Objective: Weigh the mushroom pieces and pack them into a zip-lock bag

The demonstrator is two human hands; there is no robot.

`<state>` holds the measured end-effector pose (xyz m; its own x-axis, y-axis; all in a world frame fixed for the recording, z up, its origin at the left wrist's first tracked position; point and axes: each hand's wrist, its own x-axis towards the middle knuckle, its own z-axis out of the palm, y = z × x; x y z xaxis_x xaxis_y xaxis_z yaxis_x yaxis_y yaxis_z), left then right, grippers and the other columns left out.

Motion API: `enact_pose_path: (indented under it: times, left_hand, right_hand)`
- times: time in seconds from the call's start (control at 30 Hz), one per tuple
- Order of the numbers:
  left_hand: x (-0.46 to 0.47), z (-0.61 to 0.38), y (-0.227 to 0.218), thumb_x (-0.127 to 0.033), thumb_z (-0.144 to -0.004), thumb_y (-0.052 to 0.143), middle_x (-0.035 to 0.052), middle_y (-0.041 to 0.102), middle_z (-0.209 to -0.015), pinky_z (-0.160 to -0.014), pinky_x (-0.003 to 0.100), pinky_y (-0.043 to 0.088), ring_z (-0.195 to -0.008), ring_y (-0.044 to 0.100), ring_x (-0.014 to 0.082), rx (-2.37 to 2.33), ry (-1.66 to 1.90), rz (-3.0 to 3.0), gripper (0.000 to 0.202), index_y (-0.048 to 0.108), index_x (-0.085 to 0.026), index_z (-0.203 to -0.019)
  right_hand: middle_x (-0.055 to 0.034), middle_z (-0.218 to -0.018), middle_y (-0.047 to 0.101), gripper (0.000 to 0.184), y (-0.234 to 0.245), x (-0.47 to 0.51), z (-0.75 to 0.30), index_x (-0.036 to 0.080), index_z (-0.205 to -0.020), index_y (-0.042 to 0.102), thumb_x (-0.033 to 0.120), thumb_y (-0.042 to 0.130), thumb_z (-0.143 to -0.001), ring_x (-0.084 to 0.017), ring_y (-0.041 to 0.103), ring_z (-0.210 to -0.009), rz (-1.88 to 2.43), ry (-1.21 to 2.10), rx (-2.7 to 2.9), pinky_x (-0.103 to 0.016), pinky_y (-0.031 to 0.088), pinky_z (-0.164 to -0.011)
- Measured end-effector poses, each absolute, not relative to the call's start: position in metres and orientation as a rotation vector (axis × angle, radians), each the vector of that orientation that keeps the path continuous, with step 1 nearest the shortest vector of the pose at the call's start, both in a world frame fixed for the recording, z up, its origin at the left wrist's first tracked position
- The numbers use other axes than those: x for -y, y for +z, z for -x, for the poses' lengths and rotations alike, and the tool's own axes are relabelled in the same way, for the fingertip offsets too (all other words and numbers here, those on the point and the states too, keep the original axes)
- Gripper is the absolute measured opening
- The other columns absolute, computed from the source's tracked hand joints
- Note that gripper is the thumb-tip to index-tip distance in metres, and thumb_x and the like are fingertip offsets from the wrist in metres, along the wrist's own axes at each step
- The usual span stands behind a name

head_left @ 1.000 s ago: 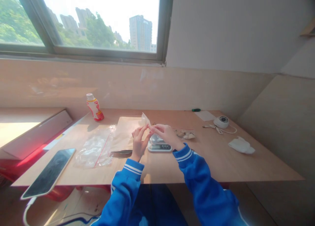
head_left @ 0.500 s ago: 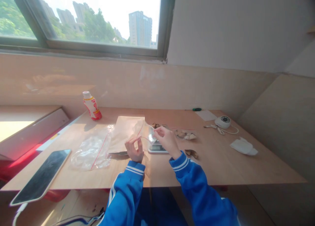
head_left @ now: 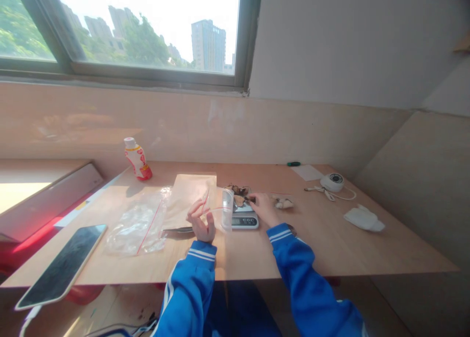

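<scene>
My left hand [head_left: 202, 224] pinches a small clear zip bag [head_left: 226, 210] with a red seal line, which hangs partly over the digital kitchen scale [head_left: 245, 223]. On the scale's pan lie brown, dried, curled pieces [head_left: 240, 200], perhaps dried mushroom slices. My right hand [head_left: 265, 209] reaches over the scale's right side, its fingertips closed at a dark dried piece [head_left: 251, 199]. Behind it, another clear bag holding pale dried pieces [head_left: 284, 204] is on the table. A brown paper sheet or bag [head_left: 183, 195] lies beyond my left hand, beside a dark flat blade-like tool [head_left: 178, 230].
At the left are a large clear zip bag [head_left: 137, 224], a phone [head_left: 64, 263] with a cable, and a drink bottle [head_left: 137, 159]. To the right are a white round device [head_left: 332, 181] with a cord, a crumpled white tissue [head_left: 363, 218] and a green-handled screwdriver [head_left: 293, 164].
My right hand has let go of the small bag and moved right and down to the pieces on the scale. My left hand keeps the bag, and the scale's front panel now shows.
</scene>
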<state>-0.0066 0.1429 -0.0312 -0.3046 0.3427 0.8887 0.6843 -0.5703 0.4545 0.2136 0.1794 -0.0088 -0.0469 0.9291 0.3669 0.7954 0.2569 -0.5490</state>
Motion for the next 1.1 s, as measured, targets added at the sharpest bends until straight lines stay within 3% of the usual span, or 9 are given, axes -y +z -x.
enact_pose_path:
  times: [0.1,0.2,0.33,0.5,0.7,1.0,1.1]
  left_hand:
    - [-0.146,0.006,-0.033,-0.029,-0.093,0.04,0.0112,0.056,-0.111,-0.093,0.047,0.041,-0.114,0.054,0.0235,1.257,-2.002,1.728,0.011,0.045,-0.02,-0.096]
    - [-0.147,0.006,-0.034,-0.027,-0.092,0.041,0.0124,0.054,-0.114,-0.093,0.048,0.042,-0.115,0.052,0.0246,1.206,-2.02,1.8,0.012,0.045,-0.02,-0.1]
    - [-0.145,0.007,-0.037,-0.026,-0.093,0.04,0.0143,0.051,-0.117,-0.094,0.048,0.042,-0.116,0.051,0.0254,1.237,-1.998,1.881,0.012,0.045,-0.021,-0.102]
    - [-0.152,0.008,-0.047,-0.029,-0.092,0.04,0.0149,0.049,-0.119,-0.092,0.048,0.044,-0.115,0.052,0.0251,1.185,-2.143,1.774,0.013,0.042,-0.022,-0.104]
    - [-0.164,0.006,-0.056,-0.028,-0.088,0.047,0.014,0.052,-0.122,-0.092,0.051,0.045,-0.115,0.054,0.0253,1.069,-2.283,1.684,0.016,0.046,-0.02,-0.102]
    - [-0.159,0.005,-0.046,-0.026,-0.091,0.043,0.0117,0.051,-0.121,-0.09,0.049,0.044,-0.115,0.052,0.0226,0.981,-2.27,1.76,0.018,0.044,-0.023,-0.108]
    - [-0.158,0.006,-0.044,-0.028,-0.091,0.043,0.0112,0.052,-0.118,-0.088,0.048,0.045,-0.112,0.053,0.0228,1.004,-2.237,1.763,0.018,0.044,-0.023,-0.109]
  right_hand:
    - [-0.0096,-0.097,0.07,0.018,0.009,-0.173,-0.206,0.018,-0.095,0.067,0.023,0.059,-0.08,-0.025,0.061,-0.092,1.531,0.241,1.71,-0.041,0.046,-0.087]
    - [-0.008,-0.103,0.069,0.029,0.046,-0.16,-0.188,0.019,-0.107,0.064,0.035,0.056,-0.084,-0.022,0.062,-0.089,1.354,0.319,1.533,-0.036,0.049,-0.082]
    - [-0.0054,-0.115,0.066,0.031,0.082,-0.147,-0.163,0.024,-0.113,0.063,0.04,0.054,-0.087,-0.021,0.059,-0.105,1.138,0.411,1.702,-0.034,0.045,-0.094]
    - [-0.0096,-0.11,0.065,0.033,0.045,-0.162,-0.164,0.019,-0.107,0.064,0.036,0.04,-0.093,-0.021,0.059,-0.105,1.239,0.418,1.638,-0.036,0.046,-0.092]
    - [-0.016,-0.125,0.053,0.04,-0.015,-0.173,-0.16,0.017,-0.119,0.059,0.029,0.06,-0.081,-0.03,0.047,-0.12,1.447,0.311,1.967,-0.046,0.039,-0.1]
    - [-0.0071,-0.093,0.059,0.022,-0.014,-0.171,-0.163,0.02,-0.093,0.065,0.012,0.052,-0.077,-0.023,0.057,-0.091,1.393,0.354,1.794,-0.039,0.048,-0.084]
    - [-0.0064,-0.091,0.061,0.018,0.0,-0.172,-0.166,0.019,-0.091,0.066,0.016,0.053,-0.078,-0.022,0.059,-0.087,1.322,0.446,1.632,-0.036,0.051,-0.078]
